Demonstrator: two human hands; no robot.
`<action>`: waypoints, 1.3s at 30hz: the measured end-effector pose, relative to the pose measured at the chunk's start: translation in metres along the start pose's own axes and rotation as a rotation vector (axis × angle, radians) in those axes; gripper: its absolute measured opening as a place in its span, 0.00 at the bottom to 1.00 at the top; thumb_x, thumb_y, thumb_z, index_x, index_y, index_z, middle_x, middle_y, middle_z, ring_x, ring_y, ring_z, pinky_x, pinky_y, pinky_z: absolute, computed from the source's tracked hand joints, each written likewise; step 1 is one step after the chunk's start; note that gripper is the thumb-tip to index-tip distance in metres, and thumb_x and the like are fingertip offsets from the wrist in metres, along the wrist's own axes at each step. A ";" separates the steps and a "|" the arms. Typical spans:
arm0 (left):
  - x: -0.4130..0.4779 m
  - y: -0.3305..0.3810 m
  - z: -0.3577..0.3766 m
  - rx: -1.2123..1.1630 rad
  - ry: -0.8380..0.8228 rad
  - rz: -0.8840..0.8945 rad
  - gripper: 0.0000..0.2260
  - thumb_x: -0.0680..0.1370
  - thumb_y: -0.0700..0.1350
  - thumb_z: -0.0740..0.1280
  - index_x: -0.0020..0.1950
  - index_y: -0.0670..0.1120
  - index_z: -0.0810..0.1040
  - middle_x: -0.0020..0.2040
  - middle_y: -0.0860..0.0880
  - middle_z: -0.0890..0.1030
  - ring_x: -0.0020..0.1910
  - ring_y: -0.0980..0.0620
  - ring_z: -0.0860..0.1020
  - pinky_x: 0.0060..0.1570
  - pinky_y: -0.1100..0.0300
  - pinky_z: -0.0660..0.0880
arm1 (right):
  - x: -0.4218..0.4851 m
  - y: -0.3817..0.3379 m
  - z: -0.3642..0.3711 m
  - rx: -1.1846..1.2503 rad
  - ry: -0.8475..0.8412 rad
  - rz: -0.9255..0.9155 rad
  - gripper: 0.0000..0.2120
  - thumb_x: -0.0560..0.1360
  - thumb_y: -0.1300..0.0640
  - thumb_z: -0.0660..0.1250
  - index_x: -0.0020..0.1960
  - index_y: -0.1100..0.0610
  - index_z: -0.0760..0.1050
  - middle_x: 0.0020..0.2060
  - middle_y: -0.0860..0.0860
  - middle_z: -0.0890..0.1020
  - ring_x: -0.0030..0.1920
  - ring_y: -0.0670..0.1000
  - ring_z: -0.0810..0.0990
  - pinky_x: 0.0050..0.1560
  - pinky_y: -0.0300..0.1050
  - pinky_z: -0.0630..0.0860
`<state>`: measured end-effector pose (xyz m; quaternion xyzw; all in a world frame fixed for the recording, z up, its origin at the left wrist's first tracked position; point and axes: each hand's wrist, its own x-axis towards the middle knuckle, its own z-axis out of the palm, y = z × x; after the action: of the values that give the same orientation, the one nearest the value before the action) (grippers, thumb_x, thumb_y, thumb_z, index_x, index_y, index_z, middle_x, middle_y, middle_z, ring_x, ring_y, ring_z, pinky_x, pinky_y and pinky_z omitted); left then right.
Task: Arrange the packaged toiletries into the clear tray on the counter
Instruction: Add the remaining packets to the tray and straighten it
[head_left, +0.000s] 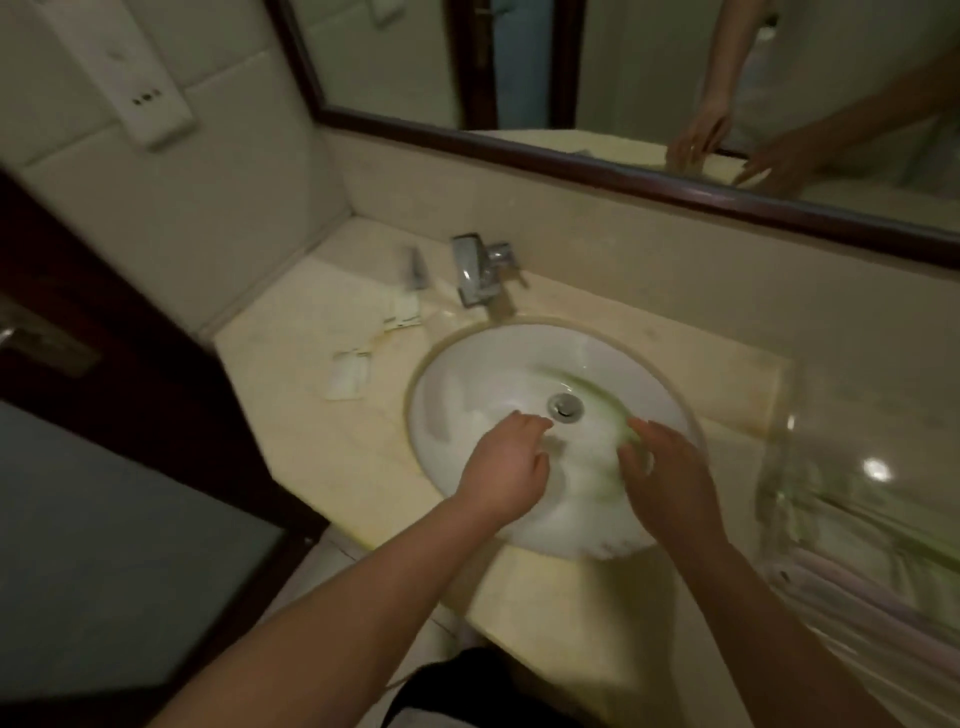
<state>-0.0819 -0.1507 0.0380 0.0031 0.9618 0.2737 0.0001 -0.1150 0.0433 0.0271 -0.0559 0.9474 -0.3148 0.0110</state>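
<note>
Green-white packets, blurred, lie in sink basin between left hand and right hand; clear tray sits rightward, nearer the latter; whether either hand grips cannot be told

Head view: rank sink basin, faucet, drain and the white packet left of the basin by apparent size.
Sink basin, largest.
Faucet.
White packet and drain: look alike, blurred, so not ranked.

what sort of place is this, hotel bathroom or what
Probably a bathroom, perhaps a hotel's: a round white ceramic basin sunk in a beige stone counter, a dark-framed wall mirror above it, and small white packaged toiletries lying on the counter.
</note>
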 end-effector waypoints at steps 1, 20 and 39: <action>0.000 -0.018 -0.012 -0.011 0.026 -0.050 0.18 0.77 0.41 0.62 0.67 0.43 0.73 0.63 0.44 0.77 0.63 0.45 0.73 0.62 0.55 0.69 | 0.006 -0.014 0.007 0.001 -0.025 -0.034 0.23 0.76 0.46 0.59 0.64 0.57 0.77 0.59 0.58 0.82 0.61 0.60 0.78 0.63 0.53 0.71; 0.106 -0.296 -0.139 0.208 -0.231 -0.334 0.34 0.67 0.54 0.75 0.70 0.49 0.68 0.67 0.43 0.68 0.64 0.42 0.67 0.61 0.49 0.70 | 0.169 -0.266 0.196 -0.011 -0.283 0.022 0.22 0.77 0.49 0.65 0.69 0.55 0.72 0.63 0.56 0.79 0.63 0.56 0.76 0.62 0.48 0.71; 0.155 -0.356 -0.198 -0.601 0.035 -0.558 0.05 0.73 0.36 0.69 0.43 0.45 0.82 0.35 0.49 0.78 0.38 0.49 0.78 0.39 0.57 0.75 | 0.239 -0.303 0.244 -0.049 -0.442 0.237 0.15 0.73 0.50 0.66 0.52 0.61 0.77 0.48 0.57 0.81 0.52 0.58 0.80 0.43 0.43 0.69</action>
<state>-0.2393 -0.5566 0.0186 -0.2626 0.8028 0.5321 0.0588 -0.3087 -0.3702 0.0166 -0.0120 0.9293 -0.2684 0.2533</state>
